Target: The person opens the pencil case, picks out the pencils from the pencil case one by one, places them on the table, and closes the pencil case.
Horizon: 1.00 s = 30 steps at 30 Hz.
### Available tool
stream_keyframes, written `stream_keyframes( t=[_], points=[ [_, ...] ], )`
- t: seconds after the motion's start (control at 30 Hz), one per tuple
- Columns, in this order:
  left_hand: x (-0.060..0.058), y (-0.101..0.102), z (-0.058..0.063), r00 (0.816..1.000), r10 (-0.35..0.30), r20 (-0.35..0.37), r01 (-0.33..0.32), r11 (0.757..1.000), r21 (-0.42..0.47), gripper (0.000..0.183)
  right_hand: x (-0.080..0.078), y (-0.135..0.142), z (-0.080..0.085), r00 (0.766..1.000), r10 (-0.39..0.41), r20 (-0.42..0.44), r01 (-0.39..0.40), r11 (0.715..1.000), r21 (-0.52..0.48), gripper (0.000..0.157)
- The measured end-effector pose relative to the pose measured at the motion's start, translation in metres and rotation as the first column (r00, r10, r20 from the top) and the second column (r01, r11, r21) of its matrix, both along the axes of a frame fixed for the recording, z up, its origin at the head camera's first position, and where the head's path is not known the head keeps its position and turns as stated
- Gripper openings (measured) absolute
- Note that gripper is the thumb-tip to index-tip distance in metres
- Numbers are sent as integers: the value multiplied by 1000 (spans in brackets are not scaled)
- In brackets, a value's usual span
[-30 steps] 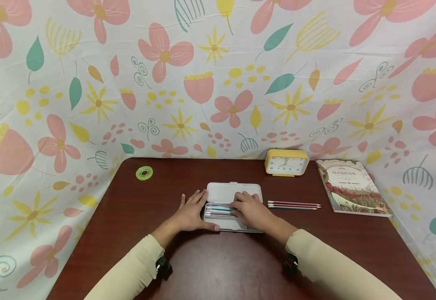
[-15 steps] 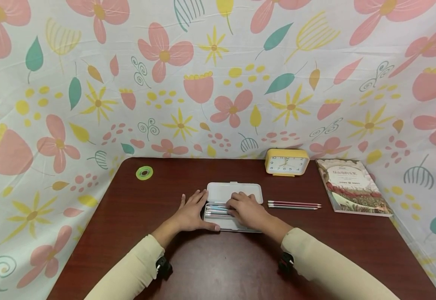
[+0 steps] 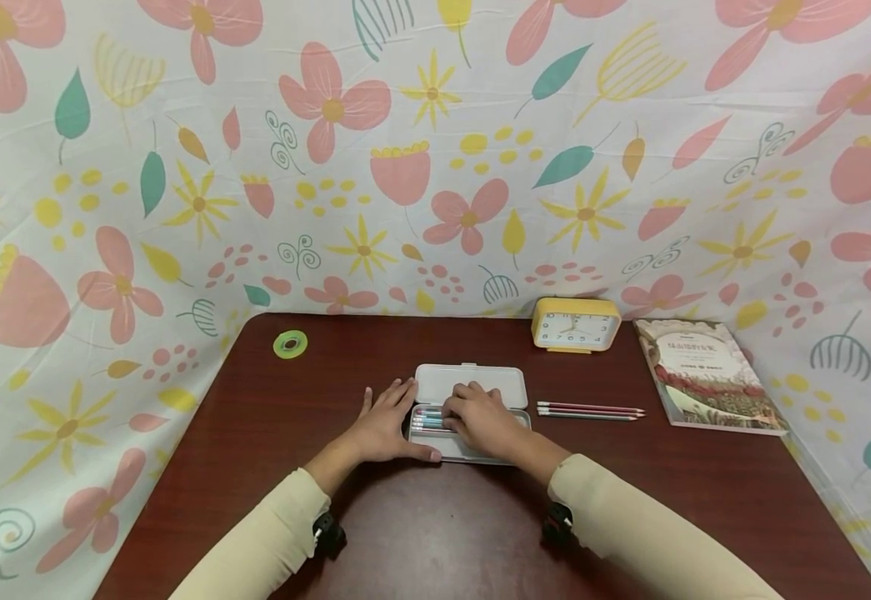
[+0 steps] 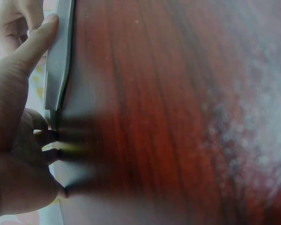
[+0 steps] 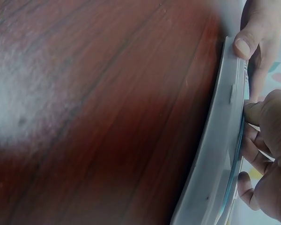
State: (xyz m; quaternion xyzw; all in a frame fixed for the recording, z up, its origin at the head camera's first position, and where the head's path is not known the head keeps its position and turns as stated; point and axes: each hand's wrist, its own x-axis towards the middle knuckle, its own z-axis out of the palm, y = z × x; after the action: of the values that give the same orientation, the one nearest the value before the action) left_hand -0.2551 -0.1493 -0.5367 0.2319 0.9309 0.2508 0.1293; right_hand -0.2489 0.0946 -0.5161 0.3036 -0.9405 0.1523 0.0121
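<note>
An open white pencil case [image 3: 468, 457] lies on the table, its lid [image 3: 435, 382] folded back. Several pencils [image 3: 427, 421] lie inside along the back, their right parts hidden by a hand. My left hand [image 3: 384, 427] is spread around the case's left end, thumb on the front edge and straight fingers along the side. My right hand [image 3: 480, 421] reaches into the case with curled fingers. In the right wrist view its thumb and fingers [image 5: 255, 152] pinch at a teal pencil [image 5: 230, 187] along the rim.
Several pencils [image 3: 588, 411] lie right of the case. A yellow alarm clock [image 3: 576, 325] stands at the back, with a book [image 3: 708, 375] to its right. A green roll of tape [image 3: 290, 344] lies at the back left. A floral cloth [image 3: 465, 167] hangs behind the table.
My right hand has slid left along the pencils inside the case, its forearm following. The left hand and the case stay in place.
</note>
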Motion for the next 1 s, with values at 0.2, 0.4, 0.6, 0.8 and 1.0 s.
stream_keyframes(
  t=[0.2,0.4,0.6,0.8,1.0],
  points=[
    [-1,-1,-4,1000,-3,-10,3,999,32,148,1,-7,2,1000,5,-3,-5,1000,7,9],
    [-2,-2,-6,1000,-5,-22,6,999,41,148,0,-13,2,1000,-4,5,4,1000,11,11],
    [-3,-3,-5,1000,-17,-22,17,999,29,146,-1,-15,2,1000,-2,2,2,1000,4,12],
    [-6,-3,-12,1000,-17,-21,17,1000,26,148,-2,-15,1,999,11,-48,-9,999,40,12],
    [0,0,0,1000,-1,12,1,1000,26,146,-2,-11,2,988,39,-153,-20,992,123,11]
  ],
)
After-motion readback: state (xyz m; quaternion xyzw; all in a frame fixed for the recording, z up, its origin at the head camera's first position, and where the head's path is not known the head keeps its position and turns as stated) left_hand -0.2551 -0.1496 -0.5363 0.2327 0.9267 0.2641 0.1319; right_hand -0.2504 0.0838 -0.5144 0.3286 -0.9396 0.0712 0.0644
